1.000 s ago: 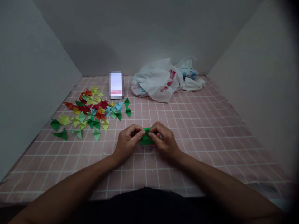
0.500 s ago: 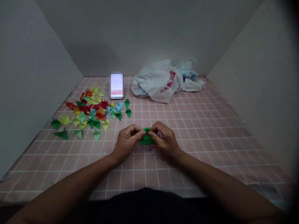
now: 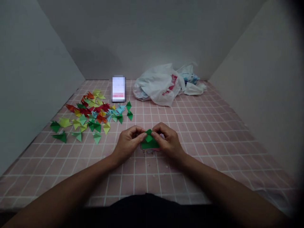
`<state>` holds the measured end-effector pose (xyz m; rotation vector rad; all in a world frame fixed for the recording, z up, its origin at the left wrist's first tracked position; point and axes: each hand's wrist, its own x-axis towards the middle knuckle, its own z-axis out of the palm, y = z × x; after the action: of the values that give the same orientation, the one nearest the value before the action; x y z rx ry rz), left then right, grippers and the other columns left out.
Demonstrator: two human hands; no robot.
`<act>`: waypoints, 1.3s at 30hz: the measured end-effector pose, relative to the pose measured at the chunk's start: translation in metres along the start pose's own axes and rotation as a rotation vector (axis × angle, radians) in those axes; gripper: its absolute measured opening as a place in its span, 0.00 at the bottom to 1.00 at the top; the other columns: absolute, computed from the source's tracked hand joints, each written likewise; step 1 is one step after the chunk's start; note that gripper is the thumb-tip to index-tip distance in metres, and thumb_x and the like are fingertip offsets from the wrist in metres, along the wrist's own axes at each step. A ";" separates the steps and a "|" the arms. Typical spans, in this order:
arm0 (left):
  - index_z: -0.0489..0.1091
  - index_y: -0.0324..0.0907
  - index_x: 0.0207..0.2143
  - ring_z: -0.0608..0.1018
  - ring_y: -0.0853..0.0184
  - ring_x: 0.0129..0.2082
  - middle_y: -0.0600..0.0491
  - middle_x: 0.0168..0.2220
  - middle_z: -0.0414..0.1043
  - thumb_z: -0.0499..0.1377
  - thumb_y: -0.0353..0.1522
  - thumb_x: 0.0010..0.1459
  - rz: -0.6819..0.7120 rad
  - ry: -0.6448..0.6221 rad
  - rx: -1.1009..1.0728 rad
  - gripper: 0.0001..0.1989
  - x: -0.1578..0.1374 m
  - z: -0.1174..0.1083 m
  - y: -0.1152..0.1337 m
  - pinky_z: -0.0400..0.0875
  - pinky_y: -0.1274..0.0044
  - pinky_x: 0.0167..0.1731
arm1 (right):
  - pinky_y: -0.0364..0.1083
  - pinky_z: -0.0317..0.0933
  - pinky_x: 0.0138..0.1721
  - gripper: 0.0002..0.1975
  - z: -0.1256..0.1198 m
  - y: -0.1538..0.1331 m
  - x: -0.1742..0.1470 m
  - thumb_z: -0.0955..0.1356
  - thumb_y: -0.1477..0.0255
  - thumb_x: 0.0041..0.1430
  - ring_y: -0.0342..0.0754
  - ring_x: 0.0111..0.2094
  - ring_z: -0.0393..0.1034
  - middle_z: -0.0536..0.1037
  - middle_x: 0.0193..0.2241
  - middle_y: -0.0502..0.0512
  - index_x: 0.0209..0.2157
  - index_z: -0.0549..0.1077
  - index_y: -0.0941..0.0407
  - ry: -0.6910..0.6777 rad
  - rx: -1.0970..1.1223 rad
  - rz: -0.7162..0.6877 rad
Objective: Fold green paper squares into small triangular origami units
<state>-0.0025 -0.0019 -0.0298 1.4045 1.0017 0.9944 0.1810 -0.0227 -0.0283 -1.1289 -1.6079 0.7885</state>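
Between my hands is a small folded piece of green origami paper [image 3: 149, 135], its top corner pointing up. My left hand [image 3: 130, 141] pinches its left side between thumb and fingers. On the right side, the thumb and forefinger of my right hand [image 3: 168, 141] pinch the same paper. Just beneath it lies a stack of square paper sheets [image 3: 150, 146] with a green one on top and other colours at the edges; my right hand hides part of it.
Several folded paper cranes [image 3: 95, 125] in many colours are spread at the left. A lit phone [image 3: 118, 88] stands at the back, its screen blurred. Beside it lies a crumpled white plastic bag [image 3: 159, 84]. A pink checked cloth [image 3: 213, 133] covers the table, with pale walls around.
The green paper's folded front shows a little more between my fingertips, now a clearer diamond shape. Both hands keep their pinch in nearly the same place. The view has shifted slightly.
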 end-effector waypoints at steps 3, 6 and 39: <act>0.75 0.40 0.33 0.76 0.67 0.35 0.52 0.33 0.74 0.65 0.35 0.57 0.142 0.001 0.115 0.07 0.001 -0.003 0.003 0.72 0.76 0.36 | 0.44 0.55 0.27 0.10 0.001 0.000 0.000 0.70 0.66 0.59 0.43 0.25 0.60 0.67 0.23 0.47 0.27 0.68 0.54 -0.031 0.187 0.210; 0.76 0.42 0.46 0.78 0.66 0.40 0.50 0.40 0.76 0.59 0.35 0.64 0.201 -0.044 0.106 0.11 0.001 -0.005 0.004 0.73 0.74 0.43 | 0.43 0.53 0.24 0.14 0.001 0.002 0.001 0.72 0.61 0.56 0.41 0.22 0.59 0.67 0.20 0.45 0.27 0.69 0.55 -0.032 0.448 0.422; 0.71 0.39 0.32 0.75 0.73 0.21 0.57 0.22 0.72 0.68 0.34 0.51 -0.023 -0.046 -0.175 0.11 -0.001 0.001 0.005 0.71 0.81 0.22 | 0.48 0.63 0.38 0.02 -0.002 0.001 -0.001 0.70 0.75 0.61 0.47 0.35 0.69 0.74 0.33 0.52 0.35 0.75 0.53 -0.045 0.094 -0.149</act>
<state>-0.0013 -0.0034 -0.0244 1.2628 0.8735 1.0041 0.1833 -0.0239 -0.0288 -0.9194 -1.6540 0.7868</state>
